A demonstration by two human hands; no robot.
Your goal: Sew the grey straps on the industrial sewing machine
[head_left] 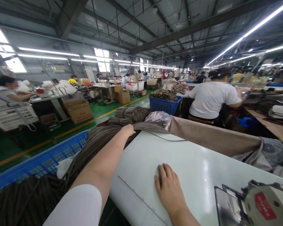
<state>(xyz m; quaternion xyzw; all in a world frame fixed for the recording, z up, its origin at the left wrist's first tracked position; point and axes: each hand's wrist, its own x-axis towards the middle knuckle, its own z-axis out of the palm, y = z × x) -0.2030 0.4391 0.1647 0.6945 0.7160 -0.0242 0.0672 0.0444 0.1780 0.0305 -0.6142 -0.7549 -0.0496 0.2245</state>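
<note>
Right hand (171, 188) flat on table (202, 169), left hand (128, 129) (closed) on straps (94, 141)

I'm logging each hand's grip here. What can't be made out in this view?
- Left hand fingers: curled over the dark strips, so the grip is hidden.
- Right hand palm: flat on the table, underside hidden.
- Sewing machine: cut off by the frame's edge.
- Blue crate: contents mostly buried under strips.
</note>
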